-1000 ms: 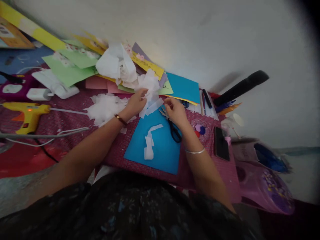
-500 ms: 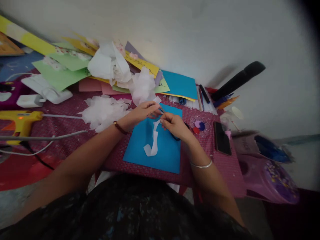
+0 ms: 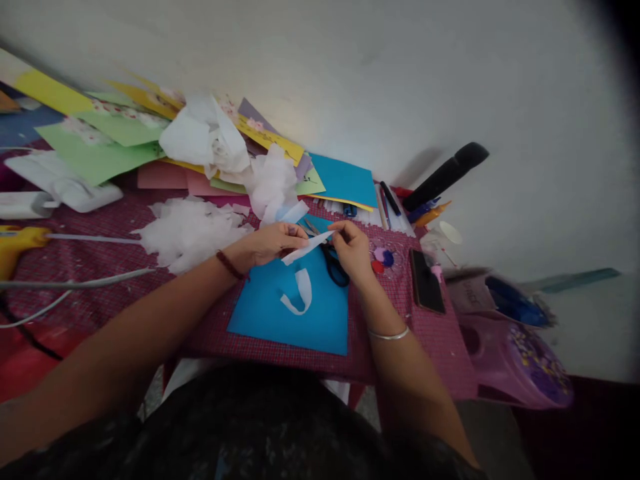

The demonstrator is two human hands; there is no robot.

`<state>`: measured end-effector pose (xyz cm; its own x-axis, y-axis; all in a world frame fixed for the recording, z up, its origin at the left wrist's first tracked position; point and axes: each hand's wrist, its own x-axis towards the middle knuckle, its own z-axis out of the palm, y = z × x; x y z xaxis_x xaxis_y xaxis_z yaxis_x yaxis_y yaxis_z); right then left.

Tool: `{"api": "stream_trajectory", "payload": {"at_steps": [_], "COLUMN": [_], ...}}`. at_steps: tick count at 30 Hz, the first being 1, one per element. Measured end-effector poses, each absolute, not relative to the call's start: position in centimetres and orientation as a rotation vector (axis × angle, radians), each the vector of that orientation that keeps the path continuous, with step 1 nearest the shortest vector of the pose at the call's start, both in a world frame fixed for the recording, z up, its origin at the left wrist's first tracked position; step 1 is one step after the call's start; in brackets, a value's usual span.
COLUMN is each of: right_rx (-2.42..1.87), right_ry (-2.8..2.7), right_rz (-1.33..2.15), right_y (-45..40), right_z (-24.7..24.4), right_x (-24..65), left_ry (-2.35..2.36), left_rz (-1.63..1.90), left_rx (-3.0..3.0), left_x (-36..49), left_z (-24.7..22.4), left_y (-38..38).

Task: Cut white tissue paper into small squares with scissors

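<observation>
Between my two hands stretches a narrow white paper strip (image 3: 311,247). My left hand (image 3: 280,243) pinches its left part, and my right hand (image 3: 350,245) pinches its upper right end with thumb and fingertips. Below them a second, curled white strip (image 3: 306,293) rests on a blue sheet (image 3: 290,333). Black-handled scissors (image 3: 336,269) lie on the sheet beside my right hand, their blades partly hidden behind the held strip. Close beyond my left hand is a crumpled white tissue-like piece (image 3: 273,183).
A pile of white scraps (image 3: 193,230) lies left of the sheet, near a yellow glue gun (image 3: 20,243) and its cables. Coloured cards (image 3: 100,157) lean along the wall. To the right are a clear paint palette (image 3: 393,260), a phone (image 3: 427,283) and a pink container (image 3: 515,360).
The strip now spans both hands, and a separate curled strip lies on the blue sheet. The scissors show more fully beside my right hand. The whole view has shifted slightly.
</observation>
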<state>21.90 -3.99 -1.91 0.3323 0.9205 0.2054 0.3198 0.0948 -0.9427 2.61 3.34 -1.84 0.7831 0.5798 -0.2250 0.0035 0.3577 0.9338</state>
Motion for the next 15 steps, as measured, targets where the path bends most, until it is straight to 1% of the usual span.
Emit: {"api": "stream_trajectory", "payload": {"at_steps": [4, 8, 15], "right_rx": [-1.426, -1.379, -1.277], "right_ry": [-1.057, -0.990, -0.964], "right_rz": [0.762, 0.938, 1.261], "right_y": [-3.4, -3.4, -3.5], "right_z": [-2.3, -2.6, -2.7], "right_x": [22.3, 21.8, 20.1], "left_ry": [0.586, 0.582, 0.522], "left_rz": [0.433, 0.462, 0.471], "left_rx": [1.183, 1.248, 1.290], "left_x": [2.3, 2.3, 2.4], "left_z": [-1.5, -1.2, -2.4], "left_y": [3.5, 3.6, 4.2]}}
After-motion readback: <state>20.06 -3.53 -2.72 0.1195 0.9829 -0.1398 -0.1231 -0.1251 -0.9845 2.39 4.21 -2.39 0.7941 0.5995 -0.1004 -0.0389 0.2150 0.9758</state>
